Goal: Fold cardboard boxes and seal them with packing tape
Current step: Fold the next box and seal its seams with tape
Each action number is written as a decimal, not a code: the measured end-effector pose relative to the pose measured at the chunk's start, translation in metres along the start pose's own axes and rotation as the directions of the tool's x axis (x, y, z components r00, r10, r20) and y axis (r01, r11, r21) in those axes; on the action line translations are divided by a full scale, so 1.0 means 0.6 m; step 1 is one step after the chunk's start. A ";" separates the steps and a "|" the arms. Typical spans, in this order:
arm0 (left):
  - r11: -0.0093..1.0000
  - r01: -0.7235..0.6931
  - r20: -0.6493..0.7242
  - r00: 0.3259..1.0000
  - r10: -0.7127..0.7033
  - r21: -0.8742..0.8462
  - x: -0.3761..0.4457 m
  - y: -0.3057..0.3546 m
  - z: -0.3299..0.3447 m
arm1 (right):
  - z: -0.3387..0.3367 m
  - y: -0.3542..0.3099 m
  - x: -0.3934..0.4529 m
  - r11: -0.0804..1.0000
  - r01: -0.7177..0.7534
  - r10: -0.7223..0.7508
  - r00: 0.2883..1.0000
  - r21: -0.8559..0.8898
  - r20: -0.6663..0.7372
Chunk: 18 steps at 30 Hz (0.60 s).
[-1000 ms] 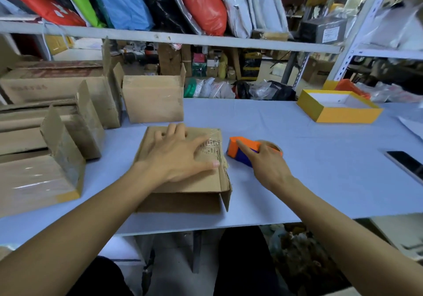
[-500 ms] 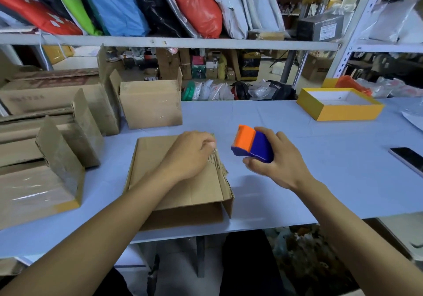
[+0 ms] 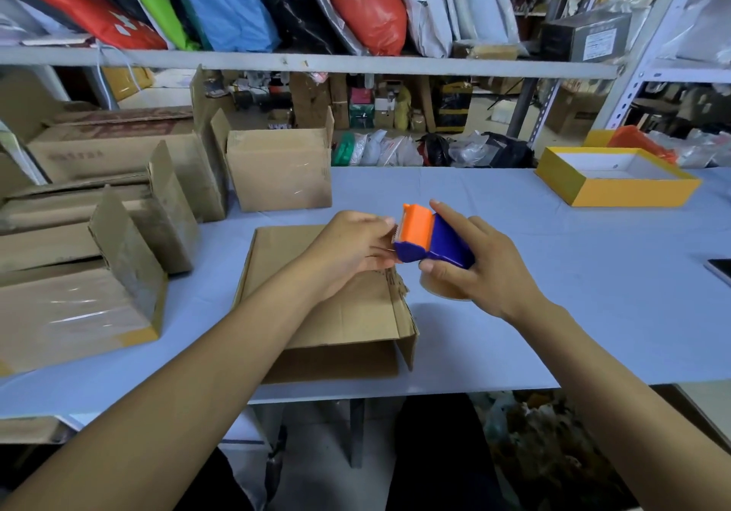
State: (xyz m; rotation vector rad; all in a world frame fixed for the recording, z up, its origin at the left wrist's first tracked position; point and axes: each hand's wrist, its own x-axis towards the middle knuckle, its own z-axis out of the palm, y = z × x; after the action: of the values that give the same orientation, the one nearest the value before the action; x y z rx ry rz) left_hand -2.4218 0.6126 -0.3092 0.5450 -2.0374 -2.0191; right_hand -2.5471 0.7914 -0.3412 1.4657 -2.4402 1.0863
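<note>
Nearest, a flattened cardboard box (image 3: 328, 305) lies on the pale worktop (image 3: 553, 313), under and behind the left fingers. The left hand (image 3: 352, 249) hovers over its far right corner, fingers (image 3: 381, 230) curled together and pinching at the front edge of the tape dispenser (image 3: 431, 239). The right hand (image 3: 478, 269) grips that orange-and-blue dispenser from the right, fingers (image 3: 455, 222) spread over its top, thumb below beside the tape roll. Beyond the left fingers stands an open carton (image 3: 281, 170); far right of the right fingers, a yellow tray (image 3: 617, 190).
</note>
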 end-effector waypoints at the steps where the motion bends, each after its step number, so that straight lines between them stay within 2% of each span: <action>1: 1.000 0.000 0.014 1.000 0.000 0.001 0.000 -0.001 -0.002 | 0.001 0.002 -0.001 1.000 0.004 -0.004 1.000 0.009 0.006; 5: 1.000 0.004 0.030 1.000 -0.005 0.015 0.000 -0.004 -0.005 | 0.004 0.006 -0.008 0.998 0.050 -0.051 0.999 0.034 0.018; 13: 0.996 0.079 -0.053 0.996 -0.077 0.047 0.006 0.001 0.007 | 0.001 0.005 -0.005 0.997 0.074 -0.074 0.997 0.018 0.015; 18: 0.998 0.070 -0.021 0.997 -0.070 0.005 0.000 0.004 0.001 | 0.000 -0.003 0.003 0.996 0.088 -0.088 0.996 -0.002 0.009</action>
State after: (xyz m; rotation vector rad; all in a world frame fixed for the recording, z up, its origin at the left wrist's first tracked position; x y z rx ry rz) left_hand -2.4223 0.6130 -0.3066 0.6443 -2.0397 -2.0384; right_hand -2.5464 0.7897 -0.3394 1.5647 -2.3566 1.0609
